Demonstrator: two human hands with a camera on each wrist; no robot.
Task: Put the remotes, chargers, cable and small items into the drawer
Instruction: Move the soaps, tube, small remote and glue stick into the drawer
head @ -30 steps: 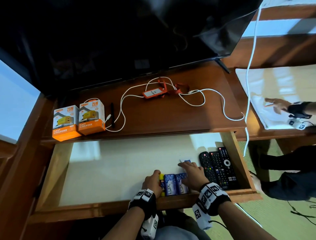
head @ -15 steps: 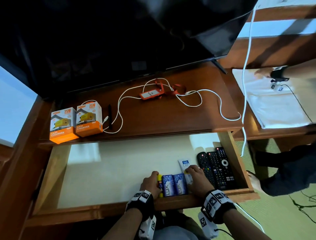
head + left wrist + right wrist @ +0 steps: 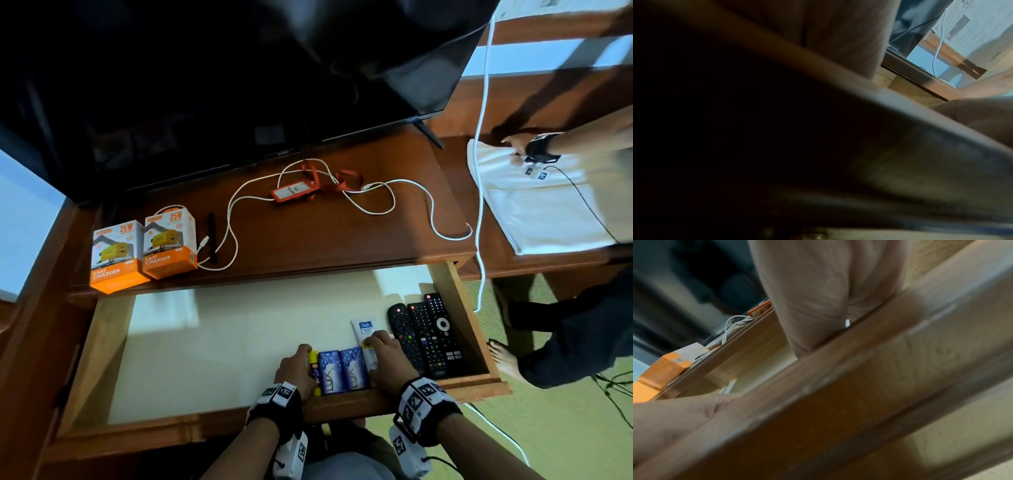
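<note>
While the drawer (image 3: 102,349) stands pulled out below the worktop (image 3: 325,236), a row of small things is seen along its front edge toward the right corner: a yellow stick (image 3: 313,370), two blue Lux packets (image 3: 340,370) lying side by side, a white Safi tube (image 3: 364,330), and three black remotes (image 3: 426,334) set against the right wall. The left hand (image 3: 294,371) is laid at the left end of the row, its fingers curled against the yellow stick; whether that grip is closed round the stick cannot be told. The right hand (image 3: 388,359) is rested on the lower part of the tube, between the packets and the remotes, and its grip is likewise hidden. Both wrists are held over the drawer's front rail. On the worktop, two orange charger boxes (image 3: 144,253) are stood at the left front corner, and a white cable (image 3: 342,198) is looped across the middle beside an orange tag (image 3: 289,192).
</note>
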